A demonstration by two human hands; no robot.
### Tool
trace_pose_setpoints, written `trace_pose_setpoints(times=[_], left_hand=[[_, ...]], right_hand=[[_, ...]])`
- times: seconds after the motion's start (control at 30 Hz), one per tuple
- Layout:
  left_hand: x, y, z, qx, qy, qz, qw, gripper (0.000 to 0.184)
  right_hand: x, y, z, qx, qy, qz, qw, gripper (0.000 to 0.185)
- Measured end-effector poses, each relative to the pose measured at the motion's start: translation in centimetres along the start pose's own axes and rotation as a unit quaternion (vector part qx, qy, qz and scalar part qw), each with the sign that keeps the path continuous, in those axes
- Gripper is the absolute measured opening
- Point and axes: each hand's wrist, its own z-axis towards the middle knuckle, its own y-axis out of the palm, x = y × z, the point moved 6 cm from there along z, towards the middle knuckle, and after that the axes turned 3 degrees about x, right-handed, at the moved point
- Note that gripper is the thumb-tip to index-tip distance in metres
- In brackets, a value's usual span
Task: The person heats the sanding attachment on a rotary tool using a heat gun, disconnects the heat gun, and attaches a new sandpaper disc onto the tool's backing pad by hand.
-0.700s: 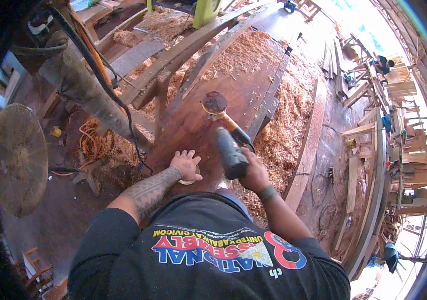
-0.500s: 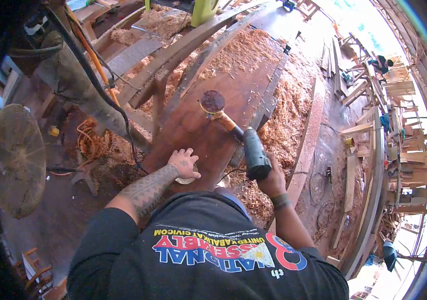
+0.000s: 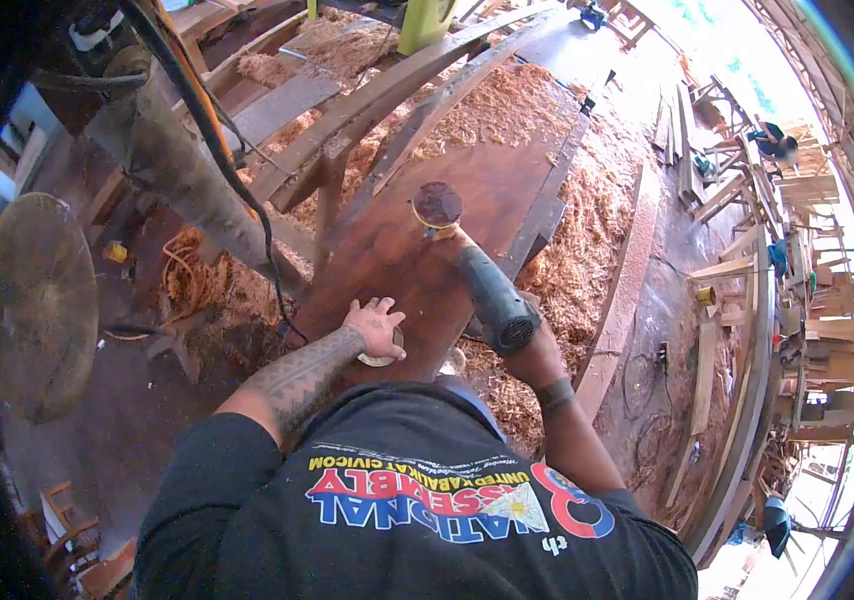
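My right hand (image 3: 539,358) is wrapped around the rear of a grey-green angle grinder (image 3: 492,285). The round dark-red disc (image 3: 437,204) at its far end is over a broad reddish-brown wooden board (image 3: 397,262); whether it touches the wood I cannot tell. On the near end of that board my left hand (image 3: 375,322) lies flat, fingers spread. Partly under its palm and thumb is a pale round disc (image 3: 377,360), mostly hidden. A woven band circles my right wrist.
Wood shavings (image 3: 587,270) are heaped along the board's right side. Curved timbers (image 3: 367,110) run at the upper left, near a thick hose (image 3: 187,190). A round brown stool top (image 3: 37,308) is at far left. Another person (image 3: 775,142) is at the upper right, among lumber.
The grinder has turned in my right hand, so its vented rear end now shows. Its disc stays over the board. My left hand keeps its place, and the view has shifted slightly.
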Motion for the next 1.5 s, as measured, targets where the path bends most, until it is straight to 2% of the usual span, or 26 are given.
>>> trace_pose_setpoints(times=[0.1,0.2,0.23,0.33,0.43,0.53,0.6,0.63,0.73,0.77,0.83,0.87,0.93,1.0,1.03,1.1,1.13,1.17,1.23,1.27,1.3,1.33,1.37,1.4,1.47,1.5], left_hand=[[0.1,0.1,0.2,0.004,-0.003,-0.003,1.0,0.096],[0.2,0.1,0.3,0.006,-0.003,-0.004,1.0,0.096],[0.2,0.0,0.3,0.006,-0.003,-0.005,1.0,0.096],[0.1,0.0,0.4,0.022,-0.003,-0.002,1.0,0.092],[0.0,-0.4,1.1,0.019,-0.005,-0.009,1.0,0.083],[-0.6,-1.8,2.5,0.035,0.001,-0.02,0.999,0.068],[-1.0,-3.0,3.6,0.044,-0.002,-0.02,0.999,0.067],[-0.9,-4.0,3.8,0.076,0.009,-0.016,0.997,0.067],[-1.2,-6.9,5.0,0.205,0.028,-0.012,0.978,0.068],[-1.6,-7.9,5.6,0.228,0.012,-0.018,0.973,0.068],[-2.5,-9.9,7.0,0.274,-0.02,-0.032,0.961,0.07],[-3.2,-10.6,7.7,0.271,-0.041,-0.069,0.959,0.071],[-4.6,-11.7,8.5,0.263,-0.084,-0.142,0.951,0.074],[-5.1,-11.1,8.7,0.217,-0.072,-0.143,0.963,0.063],[-5.3,-10.1,8.7,0.186,-0.053,-0.137,0.972,0.058],[-5.3,-8.1,8.0,0.155,-0.026,-0.14,0.978,0.044],[-5.7,-7.3,7.9,0.162,-0.034,-0.193,0.967,0.043],[-6.1,-6.5,7.9,0.168,-0.043,-0.247,0.954,0.043],[-7.1,-5.3,9.2,0.19,-0.046,-0.37,0.908,0.038],[-8.0,-4.9,10.3,0.189,-0.064,-0.464,0.863,0.036],[-8.3,-5.0,11.1,0.185,-0.081,-0.553,0.808,0.034],[-8.0,-5.3,11.4,0.181,-0.099,-0.638,0.742,0.032],[-7.7,-6.3,11.3,0.215,-0.088,-0.654,0.72,0.027],[-7.2,-7.4,11.0,0.227,-0.085,-0.657,0.714,0.027],[-6.9,-9.2,10.8,0.251,-0.079,-0.661,0.703,0.027],[-7.2,-9.5,11.2,0.268,-0.077,-0.636,0.719,0.028]], right_hand=[[-2.0,0.1,0.5,-0.006,-0.018,0.041,0.999,0.068],[-2.2,0.3,2.2,0.039,-0.128,-0.017,0.991,0.07],[-2.0,0.5,2.9,0.019,-0.117,0.043,0.992,0.068],[-3.7,-1.3,3.2,0.037,-0.041,0.064,0.996,0.06],[-3.4,-2.0,3.6,0.034,-0.065,0.124,0.99,0.054],[-4.9,-3.2,3.4,0.062,-0.054,0.036,0.996,0.049],[-3.4,-2.7,4.0,0.042,-0.033,0.114,0.992,0.048],[-2.7,-2.4,4.4,0.032,-0.023,0.153,0.987,0.047],[-1.3,-2.3,4.8,0.033,-0.001,0.077,0.997,0.042],[-0.7,-1.9,5.6,0.041,0.026,0.174,0.984,0.038],[-0.6,-2.4,6.4,0.051,-0.006,0.085,0.995,0.039],[-0.6,-2.5,6.8,0.055,-0.021,0.041,0.997,0.039],[0.5,-2.3,7.9,0.032,0.013,0.151,0.988,0.043],[1.3,-1.9,9.3,0.008,0.044,0.26,0.965,0.047],[0.0,-2.5,9.8,0.038,0.007,0.201,0.979,0.043],[-2.6,-4.2,10.5,0.022,0.035,0.099,0.994,0.042],[-3.4,-4.8,10.9,0.016,0.048,0.047,0.998,0.042],[-1.6,-4.2,11.4,0.011,0.044,0.134,0.99,0.042],[-1.6,-4.2,12.8,0.002,0.018,0.053,0.998,0.045],[-1.8,-4.1,13.0,-0.005,0.005,0.012,1.0,0.047],[-3.5,-4.7,13.0,-0.005,0.051,-0.016,0.999,0.044],[-3.5,-4.6,13.2,-0.02,0.049,0.031,0.998,0.043],[-3.3,-4.7,13.7,-0.035,0.046,0.078,0.995,0.042],[-3.3,-4.8,14.1,-0.049,0.042,0.126,0.99,0.041],[-4.3,-5.2,13.5,-0.039,0.014,0.068,0.997,0.041],[-4.6,-5.2,13.3,-0.037,0.005,0.06,0.997,0.042]])
